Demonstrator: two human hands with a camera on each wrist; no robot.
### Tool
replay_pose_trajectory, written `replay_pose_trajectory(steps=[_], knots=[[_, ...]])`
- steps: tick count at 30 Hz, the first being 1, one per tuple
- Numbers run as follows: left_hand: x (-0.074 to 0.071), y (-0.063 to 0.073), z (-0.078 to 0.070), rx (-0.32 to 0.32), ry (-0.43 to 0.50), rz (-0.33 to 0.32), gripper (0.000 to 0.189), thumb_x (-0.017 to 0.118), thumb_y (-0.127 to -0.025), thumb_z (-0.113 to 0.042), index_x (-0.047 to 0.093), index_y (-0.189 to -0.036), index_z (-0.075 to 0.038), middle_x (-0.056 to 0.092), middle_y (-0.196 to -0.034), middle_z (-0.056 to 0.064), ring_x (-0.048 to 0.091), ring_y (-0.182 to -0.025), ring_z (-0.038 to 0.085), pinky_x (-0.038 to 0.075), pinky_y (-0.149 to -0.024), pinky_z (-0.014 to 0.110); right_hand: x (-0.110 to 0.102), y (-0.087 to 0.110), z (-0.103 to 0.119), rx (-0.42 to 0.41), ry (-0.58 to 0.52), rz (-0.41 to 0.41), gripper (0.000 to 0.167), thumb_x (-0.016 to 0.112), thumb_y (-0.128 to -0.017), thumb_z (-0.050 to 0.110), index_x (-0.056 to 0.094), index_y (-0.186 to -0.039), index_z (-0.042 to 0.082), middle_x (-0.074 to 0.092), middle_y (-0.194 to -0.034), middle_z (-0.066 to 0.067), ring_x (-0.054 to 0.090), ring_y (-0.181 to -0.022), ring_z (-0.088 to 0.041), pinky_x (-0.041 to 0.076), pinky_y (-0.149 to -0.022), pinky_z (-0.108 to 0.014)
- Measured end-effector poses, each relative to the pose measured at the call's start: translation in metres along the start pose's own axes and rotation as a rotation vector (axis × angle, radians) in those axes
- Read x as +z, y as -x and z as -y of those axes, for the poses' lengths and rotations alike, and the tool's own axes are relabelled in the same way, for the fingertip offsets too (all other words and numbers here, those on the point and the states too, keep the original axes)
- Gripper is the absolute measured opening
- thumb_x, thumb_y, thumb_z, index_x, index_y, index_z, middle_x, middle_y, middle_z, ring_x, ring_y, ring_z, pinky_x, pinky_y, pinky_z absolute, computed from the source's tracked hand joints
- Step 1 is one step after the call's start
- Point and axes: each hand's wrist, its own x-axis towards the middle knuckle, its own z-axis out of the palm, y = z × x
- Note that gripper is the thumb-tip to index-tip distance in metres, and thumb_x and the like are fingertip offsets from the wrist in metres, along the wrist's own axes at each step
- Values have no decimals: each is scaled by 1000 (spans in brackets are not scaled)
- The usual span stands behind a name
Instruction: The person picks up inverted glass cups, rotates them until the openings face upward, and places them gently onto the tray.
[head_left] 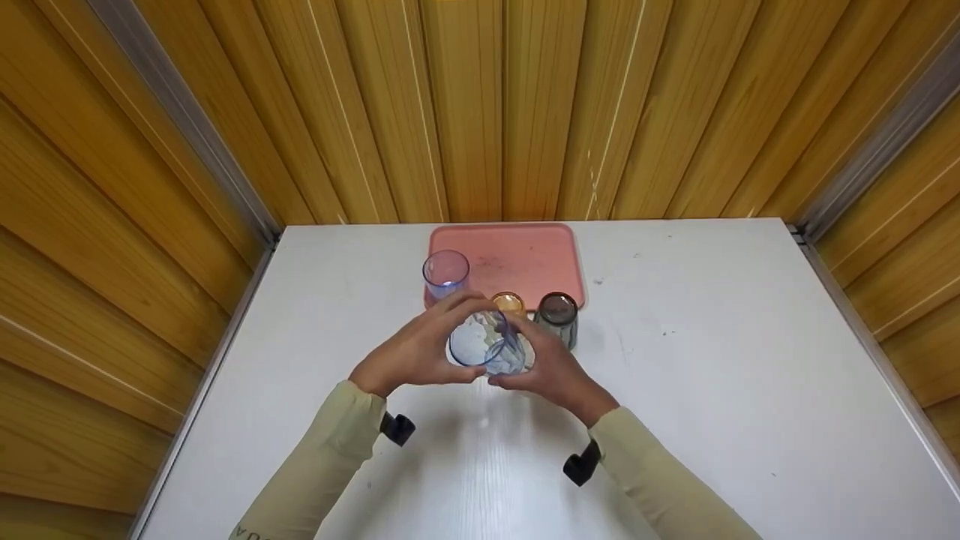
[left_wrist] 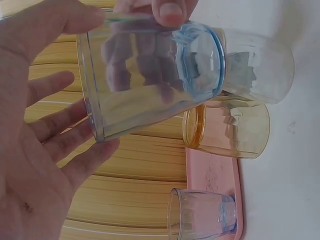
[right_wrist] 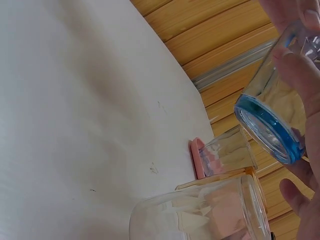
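Note:
A clear drinking glass with a blue-tinted base [head_left: 478,343] is held between both hands above the table, rim up and tilted. My left hand [head_left: 420,349] curls round its rim side; in the left wrist view the thumb and fingers [left_wrist: 82,162] lie at the rim. Lower down, the right hand [head_left: 551,367] grips the glass near its blue base [right_wrist: 270,127], thumb along the wall. Just beyond the hands stand an upside-down amber glass [left_wrist: 230,127] and an upside-down clear glass [left_wrist: 262,70]. To the right is a dark grey glass [head_left: 557,319], also bottom up.
A pink tray [head_left: 517,255] lies at the back of the white table [head_left: 705,337]. On its left side a bluish glass [head_left: 446,274] stands rim up. Wood-patterned panels [head_left: 465,112] rise behind the table and along both sides.

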Motion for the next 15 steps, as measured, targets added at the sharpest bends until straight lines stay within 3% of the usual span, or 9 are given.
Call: replay_pose_trajectory(steps=[8, 15], knots=[[-4, 1, 0, 10, -29, 48, 86, 83, -73, -31, 34, -143, -48, 36, -148, -11, 51, -127, 19, 50, -101, 40, -2, 0, -3, -21, 36, -9, 87, 86, -69, 43, 41, -143, 29, 51, -135, 7, 50, -121, -13, 49, -104, -37], [-6, 1, 0, 23, -26, 67, 79, 82, -74, -29, 43, -143, -36, 37, -147, -9, 51, -127, 19, 50, -102, 39, -2, 1, -2, -27, 56, -19, 88, 87, -67, 39, 42, -142, 29, 50, -135, 4, 50, -120, -15, 51, -101, -38]])
